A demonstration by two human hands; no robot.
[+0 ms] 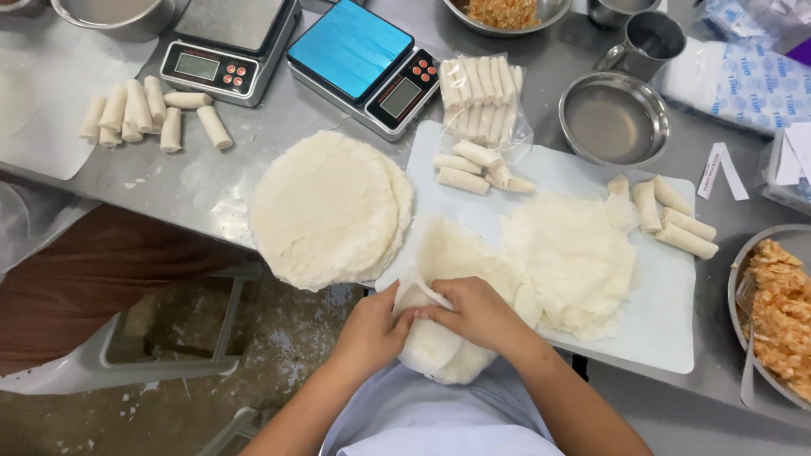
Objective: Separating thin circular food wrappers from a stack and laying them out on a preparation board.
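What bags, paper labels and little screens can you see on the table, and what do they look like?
Blue-topped scale: top middle, dark screen, red buttons.
Grey scale: top left, pale screen, red buttons.
Clear bag of rolls: beside the blue scale.
Blue-and-white packages: top right, soft.
White paper slips: right, by the round metal bowl.

The left hand [369, 331] and right hand [479, 314] cover the near part of the thin white wrapper [439, 350], so what lies folded under their fingers cannot be told. Right of the right hand, the bowl of orange filling [781, 317] is cut by the picture's edge. Far beyond both hands, 2 more bowls [110, 15] are cropped at the top, and the scale displays [196, 65] are too small to read.
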